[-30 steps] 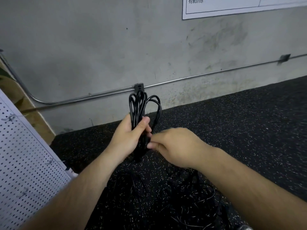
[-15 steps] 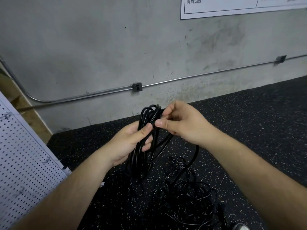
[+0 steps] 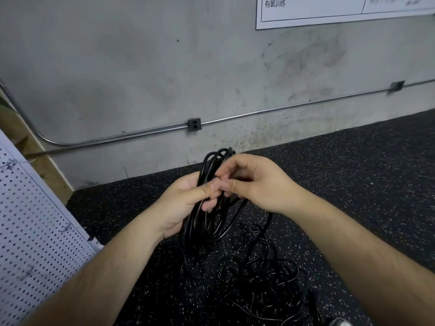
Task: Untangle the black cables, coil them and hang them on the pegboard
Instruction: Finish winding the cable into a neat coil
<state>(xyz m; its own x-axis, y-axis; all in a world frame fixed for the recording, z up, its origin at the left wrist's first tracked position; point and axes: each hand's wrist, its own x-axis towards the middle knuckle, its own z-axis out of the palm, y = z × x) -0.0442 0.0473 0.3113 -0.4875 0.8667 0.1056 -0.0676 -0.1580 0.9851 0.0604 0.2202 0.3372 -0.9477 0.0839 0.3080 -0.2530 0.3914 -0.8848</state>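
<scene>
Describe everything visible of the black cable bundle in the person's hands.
The cable bundle is a hank of several long loops of thin, glossy black cord, plastic-coated by its look. It stands roughly upright above the speckled floor. The left hand grips its middle, thumb across the front; the right hand pinches strands near the top. One strand trails down to the loose tangle on the floor.

Pegboard (image 3: 30,231) left; coil (image 3: 211,208) above tangle (image 3: 259,274).
</scene>
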